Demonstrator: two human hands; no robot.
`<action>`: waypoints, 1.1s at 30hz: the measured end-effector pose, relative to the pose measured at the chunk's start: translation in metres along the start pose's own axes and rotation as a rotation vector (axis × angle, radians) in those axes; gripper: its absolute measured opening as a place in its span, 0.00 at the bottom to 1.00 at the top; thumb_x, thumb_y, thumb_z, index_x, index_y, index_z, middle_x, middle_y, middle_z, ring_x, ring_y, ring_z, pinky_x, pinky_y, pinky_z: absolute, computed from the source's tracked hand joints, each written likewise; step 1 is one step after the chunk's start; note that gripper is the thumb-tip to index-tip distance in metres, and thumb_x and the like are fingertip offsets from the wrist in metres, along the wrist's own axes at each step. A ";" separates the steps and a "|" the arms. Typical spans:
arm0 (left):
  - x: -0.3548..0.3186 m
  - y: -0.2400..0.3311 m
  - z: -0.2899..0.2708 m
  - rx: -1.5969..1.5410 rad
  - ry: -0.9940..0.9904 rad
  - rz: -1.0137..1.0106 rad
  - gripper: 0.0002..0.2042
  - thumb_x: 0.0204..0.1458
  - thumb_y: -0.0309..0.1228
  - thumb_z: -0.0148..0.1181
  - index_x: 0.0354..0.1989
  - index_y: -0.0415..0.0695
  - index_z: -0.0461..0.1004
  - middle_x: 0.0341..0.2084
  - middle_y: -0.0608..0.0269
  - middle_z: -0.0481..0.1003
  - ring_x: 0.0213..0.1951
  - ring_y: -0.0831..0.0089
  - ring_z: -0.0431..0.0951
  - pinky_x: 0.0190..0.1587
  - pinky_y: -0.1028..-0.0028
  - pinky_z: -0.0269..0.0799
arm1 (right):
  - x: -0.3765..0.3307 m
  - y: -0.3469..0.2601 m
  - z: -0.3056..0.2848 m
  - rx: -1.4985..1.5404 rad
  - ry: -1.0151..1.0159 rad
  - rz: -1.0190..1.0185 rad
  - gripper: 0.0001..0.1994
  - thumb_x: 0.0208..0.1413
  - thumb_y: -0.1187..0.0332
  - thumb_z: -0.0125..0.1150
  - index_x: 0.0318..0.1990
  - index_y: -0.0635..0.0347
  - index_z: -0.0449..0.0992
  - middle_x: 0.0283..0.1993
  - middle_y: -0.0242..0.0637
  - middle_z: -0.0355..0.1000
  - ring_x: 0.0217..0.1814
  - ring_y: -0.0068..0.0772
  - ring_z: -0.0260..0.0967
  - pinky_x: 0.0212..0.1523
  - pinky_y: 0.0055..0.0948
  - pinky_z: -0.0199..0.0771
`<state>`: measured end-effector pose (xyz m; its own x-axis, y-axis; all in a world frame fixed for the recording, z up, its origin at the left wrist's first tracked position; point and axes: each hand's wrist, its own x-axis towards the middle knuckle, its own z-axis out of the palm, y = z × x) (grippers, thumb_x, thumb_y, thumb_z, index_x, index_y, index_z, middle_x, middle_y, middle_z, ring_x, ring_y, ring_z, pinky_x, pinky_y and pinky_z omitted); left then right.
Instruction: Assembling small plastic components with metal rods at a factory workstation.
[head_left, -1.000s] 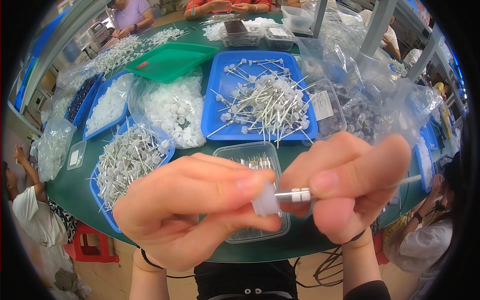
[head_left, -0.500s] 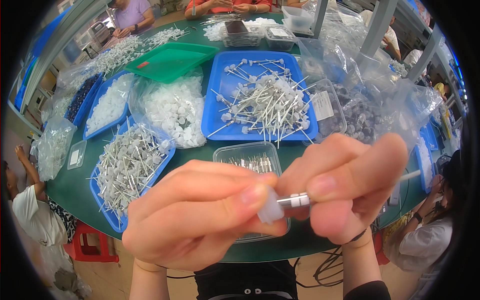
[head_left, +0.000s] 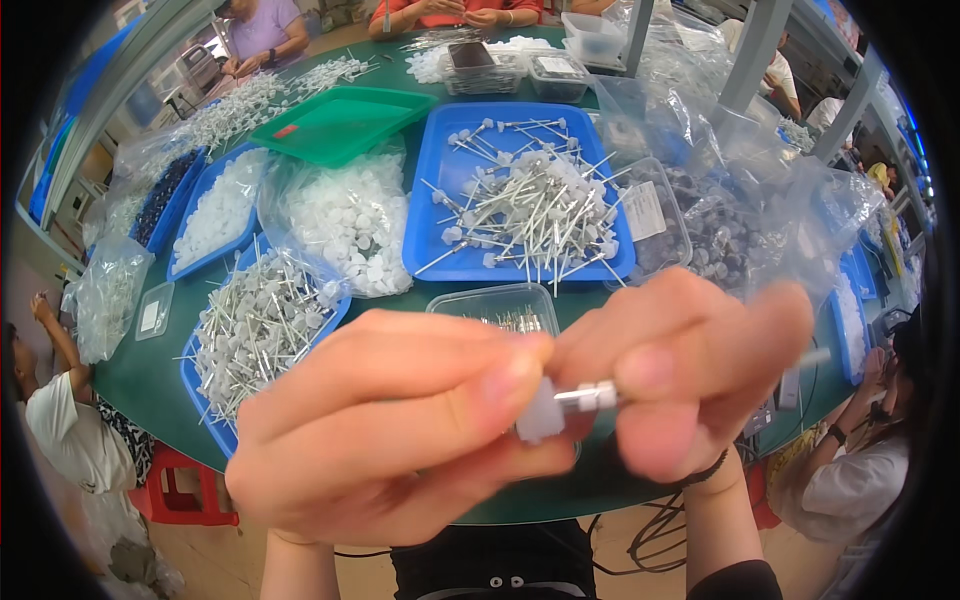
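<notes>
Close in front of me, my left hand (head_left: 400, 415) pinches a translucent white plastic cap (head_left: 540, 415) between thumb and fingers. My right hand (head_left: 685, 375) grips a thin rod with a metal and white collar (head_left: 588, 398); its pale tail sticks out past my fingers on the right. The collar's shiny end meets the cap, and whether it sits inside cannot be made out. Behind the hands, partly hidden, stands a clear plastic box (head_left: 500, 303) of small metal pieces. Beyond it, a blue tray (head_left: 425, 235) holds a heap of capped rods (head_left: 545, 205).
On the left, another blue tray (head_left: 222, 432) is heaped with similar rods. A bag of white caps (head_left: 350, 225), a green tray (head_left: 340, 115) and a bag of dark grey caps (head_left: 715, 225) lie around. Metal posts (head_left: 757, 60) rise at right. Other people sit around the green table (head_left: 145, 375).
Both hands keep their grip on the cap and the rod. My left hand has shifted slightly left and is blurred; the rod's tail has blurred too.
</notes>
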<state>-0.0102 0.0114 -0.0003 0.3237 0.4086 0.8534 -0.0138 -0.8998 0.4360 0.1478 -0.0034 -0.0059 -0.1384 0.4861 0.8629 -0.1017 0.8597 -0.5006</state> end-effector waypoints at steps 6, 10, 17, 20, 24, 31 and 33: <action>-0.004 -0.005 -0.001 -0.304 0.059 -0.242 0.18 0.31 0.36 0.64 0.29 0.38 0.70 0.21 0.57 0.70 0.25 0.66 0.70 0.25 0.74 0.64 | -0.008 0.002 0.014 0.112 0.227 0.210 0.16 0.46 0.56 0.53 0.33 0.55 0.57 0.20 0.40 0.63 0.12 0.22 0.59 0.10 0.16 0.61; -0.004 -0.004 0.002 -0.423 0.118 -0.344 0.13 0.32 0.32 0.64 0.26 0.37 0.71 0.21 0.57 0.70 0.24 0.66 0.70 0.24 0.74 0.64 | -0.006 -0.003 0.015 0.145 0.247 0.285 0.15 0.47 0.57 0.52 0.33 0.54 0.57 0.20 0.40 0.62 0.12 0.22 0.59 0.10 0.15 0.60; 0.000 -0.010 -0.004 -0.438 0.036 -0.324 0.08 0.33 0.24 0.62 0.24 0.37 0.71 0.20 0.55 0.71 0.22 0.67 0.70 0.24 0.74 0.64 | -0.005 0.000 0.013 0.190 0.212 0.308 0.14 0.48 0.56 0.50 0.33 0.55 0.56 0.19 0.40 0.62 0.10 0.22 0.58 0.09 0.14 0.59; 0.001 -0.010 -0.004 -0.363 0.038 -0.261 0.08 0.34 0.23 0.60 0.25 0.37 0.71 0.20 0.54 0.71 0.22 0.67 0.70 0.25 0.75 0.65 | -0.004 0.000 0.012 0.222 0.194 0.333 0.14 0.49 0.57 0.48 0.33 0.55 0.56 0.20 0.40 0.62 0.10 0.22 0.58 0.08 0.14 0.59; 0.001 -0.009 -0.007 -0.302 0.023 -0.213 0.07 0.35 0.24 0.59 0.26 0.37 0.71 0.22 0.52 0.72 0.22 0.68 0.71 0.25 0.76 0.66 | -0.003 0.001 0.014 0.263 0.180 0.327 0.13 0.50 0.57 0.47 0.33 0.55 0.55 0.20 0.40 0.62 0.10 0.22 0.58 0.08 0.14 0.59; 0.000 -0.014 -0.008 -0.390 -0.004 -0.283 0.06 0.38 0.22 0.54 0.27 0.37 0.71 0.21 0.53 0.71 0.23 0.67 0.71 0.26 0.74 0.66 | -0.002 0.002 0.010 0.324 0.153 0.379 0.13 0.51 0.56 0.43 0.32 0.55 0.55 0.19 0.40 0.62 0.09 0.22 0.57 0.08 0.15 0.59; 0.003 -0.005 -0.004 -0.489 0.045 -0.382 0.06 0.38 0.21 0.53 0.27 0.38 0.71 0.21 0.53 0.70 0.25 0.65 0.70 0.27 0.73 0.66 | -0.001 0.002 0.010 0.334 0.150 0.375 0.13 0.51 0.56 0.43 0.33 0.55 0.55 0.19 0.40 0.61 0.08 0.22 0.57 0.08 0.15 0.59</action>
<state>-0.0126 0.0181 0.0014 0.3509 0.7038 0.6177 -0.3397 -0.5190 0.7843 0.1377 -0.0036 -0.0081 -0.0852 0.7894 0.6079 -0.3846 0.5368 -0.7510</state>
